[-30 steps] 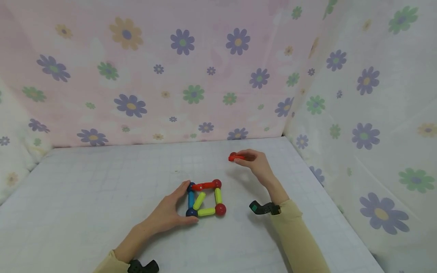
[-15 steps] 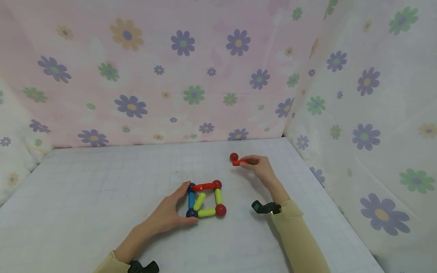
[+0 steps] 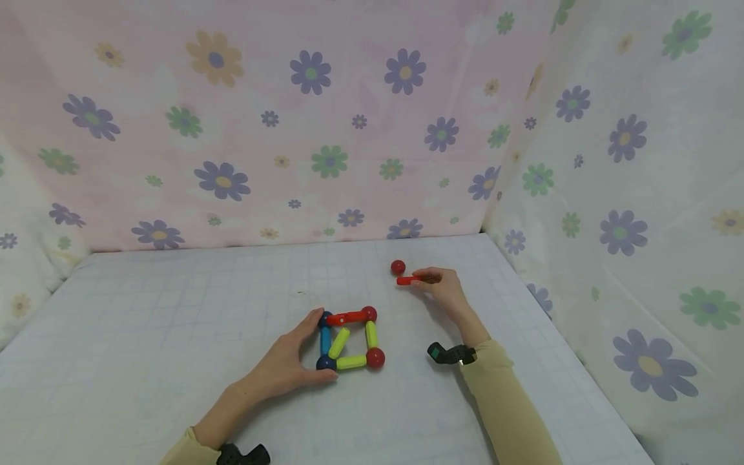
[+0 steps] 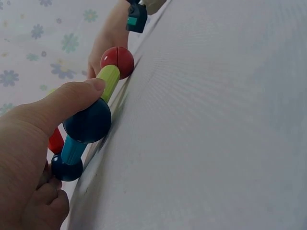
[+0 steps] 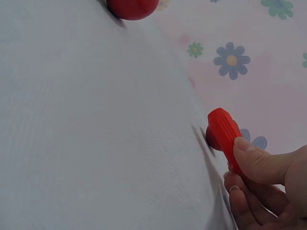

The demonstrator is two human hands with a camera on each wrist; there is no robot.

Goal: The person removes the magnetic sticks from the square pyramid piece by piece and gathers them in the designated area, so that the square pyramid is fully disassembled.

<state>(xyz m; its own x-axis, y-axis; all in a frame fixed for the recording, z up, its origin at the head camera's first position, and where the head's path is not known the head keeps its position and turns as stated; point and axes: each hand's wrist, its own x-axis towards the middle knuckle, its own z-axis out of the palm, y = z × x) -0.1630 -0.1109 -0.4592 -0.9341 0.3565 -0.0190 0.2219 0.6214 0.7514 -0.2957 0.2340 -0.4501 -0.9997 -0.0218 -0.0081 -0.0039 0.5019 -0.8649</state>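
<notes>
A square frame of magnetic rods and balls lies on the table: blue balls at its left corners, red balls at its right. Its sides are a blue rod, a red rod and two yellow-green rods. One more yellow-green rod slants from the near blue ball. My left hand holds the frame's left side, thumb at the near blue ball, fingers at the far one. Between thumb and fingers, my right hand pinches a loose red magnetic rod. Just beyond that rod sits a loose red ball.
A white cloth covers the table. Flowered curtains stand behind it and along the right side. Dark wrist cameras are strapped to both wrists.
My right hand has drawn slightly nearer and to the right with the red rod, parting it in view from the loose red ball. The left hand and frame have stayed put.
</notes>
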